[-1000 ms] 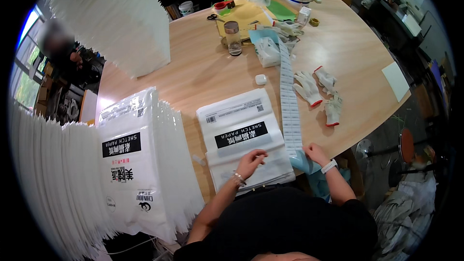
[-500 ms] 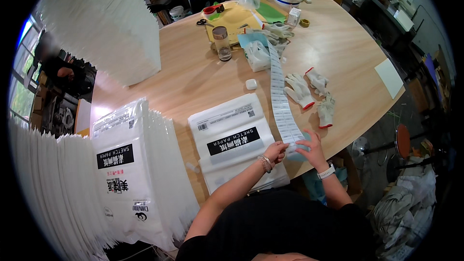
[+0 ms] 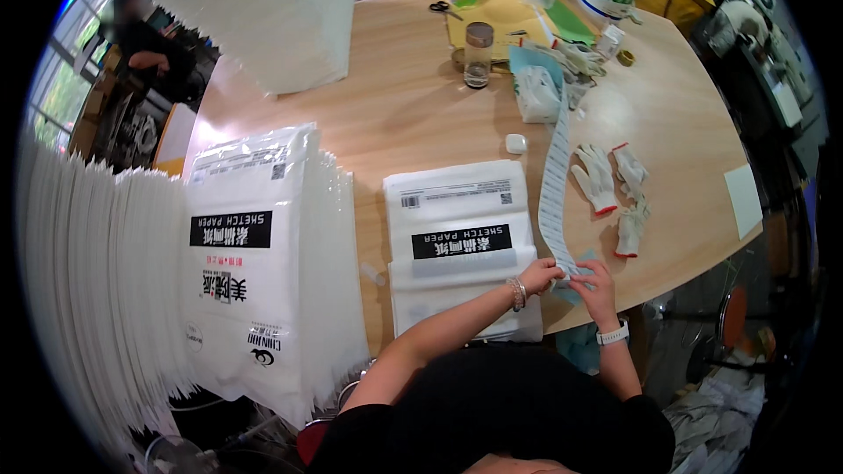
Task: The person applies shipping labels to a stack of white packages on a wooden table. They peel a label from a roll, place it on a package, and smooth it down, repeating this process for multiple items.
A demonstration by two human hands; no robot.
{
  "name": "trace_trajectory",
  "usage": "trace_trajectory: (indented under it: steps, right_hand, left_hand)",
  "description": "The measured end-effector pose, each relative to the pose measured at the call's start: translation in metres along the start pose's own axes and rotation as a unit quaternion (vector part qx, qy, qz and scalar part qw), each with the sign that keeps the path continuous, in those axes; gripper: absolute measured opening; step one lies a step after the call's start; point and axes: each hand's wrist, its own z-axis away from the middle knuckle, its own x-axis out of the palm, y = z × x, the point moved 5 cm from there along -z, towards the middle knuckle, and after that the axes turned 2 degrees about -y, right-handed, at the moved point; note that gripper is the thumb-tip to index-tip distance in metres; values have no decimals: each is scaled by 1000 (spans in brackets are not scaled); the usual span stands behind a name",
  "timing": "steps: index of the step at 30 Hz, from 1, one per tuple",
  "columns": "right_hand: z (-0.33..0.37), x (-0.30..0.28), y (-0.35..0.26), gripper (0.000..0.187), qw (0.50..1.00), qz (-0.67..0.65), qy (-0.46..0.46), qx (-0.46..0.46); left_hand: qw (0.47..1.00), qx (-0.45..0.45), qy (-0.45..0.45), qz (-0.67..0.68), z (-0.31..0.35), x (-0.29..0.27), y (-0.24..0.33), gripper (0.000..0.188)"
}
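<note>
L hand (image 3: 538,276) & R hand (image 3: 600,288) both pinch the near end of the long white printed-label strip (image 3: 554,189); its long axis runs away from grip, just R of flat white plastic bags (image 3: 459,270) (L hand nearer those).

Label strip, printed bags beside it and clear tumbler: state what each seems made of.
Label strip: probably paper, given its matte white face. Printed bags: likely thin plastic film, given creases and soft sheen. Clear tumbler: smooth glass or plastic; its see-through wall fits either.
</note>
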Motion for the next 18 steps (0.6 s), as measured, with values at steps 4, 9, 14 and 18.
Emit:
trace_trajectory:
  steps: [4, 9, 14, 18]
  right_hand:
    - [-3, -3, -11, 12, 1000, 19, -12, 4]
    - [-10, -15, -91, 14, 986, 119, -19, -115]
    - [-61, 11, -114, 4, 984, -177, -17, -30]
    - [-124, 104, -96, 6, 954, -280, -109, 22]
  left_hand:
    - [1000, 4, -14, 24, -1, 2, 2, 9]
    - [999, 20, 0, 50, -10, -8, -8, 9]
    - [948, 168, 95, -253, 24, -38, 31, 31]
    - [777, 302, 369, -411, 104, -107, 81, 16]
